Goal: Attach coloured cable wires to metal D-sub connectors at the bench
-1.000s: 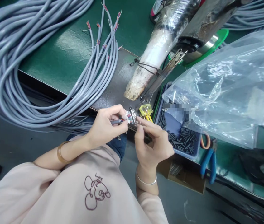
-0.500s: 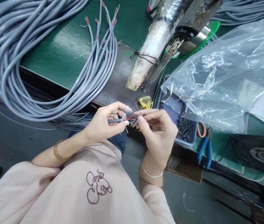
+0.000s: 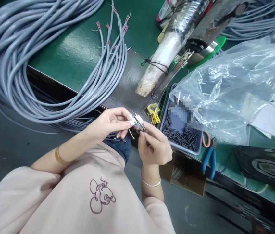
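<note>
My left hand [image 3: 111, 122], white covers on its fingertips, is pinched closed at the wire end of a grey cable. The fingers hide most of that cable, and only specks of coloured wire show. Against those fingertips sits a small metal multi-pin connector [image 3: 138, 122], its row of pins turned upward. Thumb and fingers of my right hand [image 3: 155, 144] grip the connector's right end. A thin pale strand [image 3: 131, 134] hangs below the left fingertips. Both hands are in front of the bench edge, above my lap.
A big coil of grey cable [image 3: 10, 61] with stripped ends lies left. Ahead are a wrapped white tube [image 3: 155, 70] and a yellow piece [image 3: 154, 112]. To the right are a bin [image 3: 197, 152] of small black tubes, a plastic bag [image 3: 232, 81] and blue-handled pliers [image 3: 209, 161].
My right hand has turned and lowered slightly, and the connector now shows its pin row. The coloured wires between the hands are mostly covered. The camera view has shifted a little.
</note>
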Tool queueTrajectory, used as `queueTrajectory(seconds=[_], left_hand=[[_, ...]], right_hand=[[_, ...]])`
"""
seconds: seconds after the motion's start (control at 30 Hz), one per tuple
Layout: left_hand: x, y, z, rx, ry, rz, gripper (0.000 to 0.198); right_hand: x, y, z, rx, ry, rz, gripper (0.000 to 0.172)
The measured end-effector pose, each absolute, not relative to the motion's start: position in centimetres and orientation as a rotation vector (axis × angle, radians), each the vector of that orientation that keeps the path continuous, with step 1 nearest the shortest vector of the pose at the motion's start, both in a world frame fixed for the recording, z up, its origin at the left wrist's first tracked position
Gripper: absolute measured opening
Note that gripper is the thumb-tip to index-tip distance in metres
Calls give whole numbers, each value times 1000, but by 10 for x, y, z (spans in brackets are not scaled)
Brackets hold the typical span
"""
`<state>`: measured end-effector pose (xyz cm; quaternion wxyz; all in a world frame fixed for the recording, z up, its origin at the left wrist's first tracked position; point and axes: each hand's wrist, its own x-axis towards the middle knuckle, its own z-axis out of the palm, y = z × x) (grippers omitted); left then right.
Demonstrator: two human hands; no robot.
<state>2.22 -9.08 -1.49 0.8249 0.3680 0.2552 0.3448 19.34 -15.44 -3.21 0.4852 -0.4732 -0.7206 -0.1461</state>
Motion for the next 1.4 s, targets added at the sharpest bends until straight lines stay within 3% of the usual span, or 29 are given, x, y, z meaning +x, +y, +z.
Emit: queueTrajectory(seconds=[0.1,0.23,0.53,0.77,1.4], left_hand=[[24,-92,-14,788,631,745,29],[29,-93,-13,868,773,824,24],[34,-93,-20,1026,742,938,20],[46,-92,-23,1266,919,1219,5],[57,-75,-19,1296,984,1174,7]], right_hand=[[201,-154,-32,-1174,-1588,-211,7],[209,-154,-15,-1044,-1265,-244,14],[196,-153,-11,-1317,-1829,-214,17],[188,-144,-25,-1415,-1537,148,9],[198,-131,-16,-1412,-1612,35,13]])
